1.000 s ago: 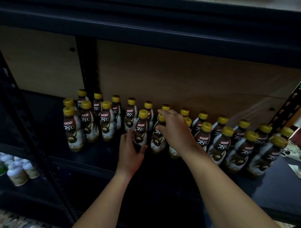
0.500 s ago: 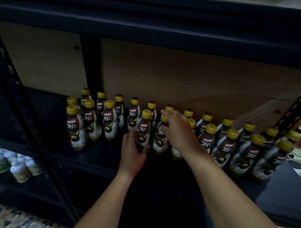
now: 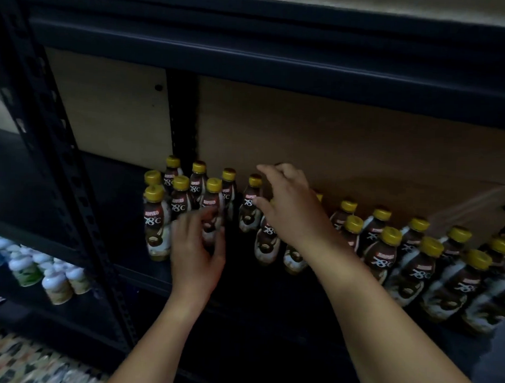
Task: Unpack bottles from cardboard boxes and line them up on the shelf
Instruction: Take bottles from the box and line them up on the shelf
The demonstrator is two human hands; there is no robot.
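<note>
Head view: yellow-capped brown bottles (image 3: 157,222) upright on shelf (image 3: 123,261); left hand (image 3: 196,248) and right hand (image 3: 288,204), grip released.

Small pale bottles (image 3: 53,281) with rounded white caps stand packed together on a lower tier at the left edge, some with greenish labels, one at the far left bluish; their print is too blurred to read. A dark perforated metal upright (image 3: 63,161) slants across in front of them. Behind, tan backing board (image 3: 333,142) spans the rear, split by a second dark post (image 3: 183,117) and dotted with small dark holes. A patterned floor (image 3: 19,363), speckled in light and dark patches, shows at the bottom left corner.
</note>
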